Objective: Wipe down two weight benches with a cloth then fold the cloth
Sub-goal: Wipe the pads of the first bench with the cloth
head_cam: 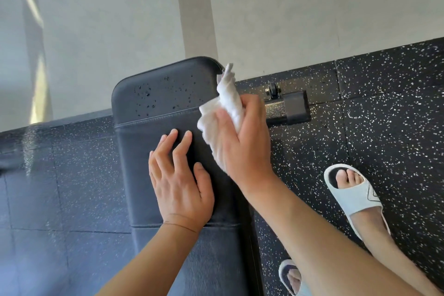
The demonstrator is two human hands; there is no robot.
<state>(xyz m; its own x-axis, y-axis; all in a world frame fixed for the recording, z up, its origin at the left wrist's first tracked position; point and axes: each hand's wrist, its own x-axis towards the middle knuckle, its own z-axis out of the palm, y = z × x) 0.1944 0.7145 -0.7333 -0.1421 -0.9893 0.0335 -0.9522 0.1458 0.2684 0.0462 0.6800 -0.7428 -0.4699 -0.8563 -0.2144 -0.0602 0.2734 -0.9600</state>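
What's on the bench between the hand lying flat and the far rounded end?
In the head view, bare black padding with a stitched seam, then scattered droplets, lies between the left hand and the bench end.

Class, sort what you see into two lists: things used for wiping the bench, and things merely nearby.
In use:
white cloth, gripped by right hand
black bench pad, droplets near its end
left hand resting on it

Nearby:
bench foot
white slide sandal
speckled floor
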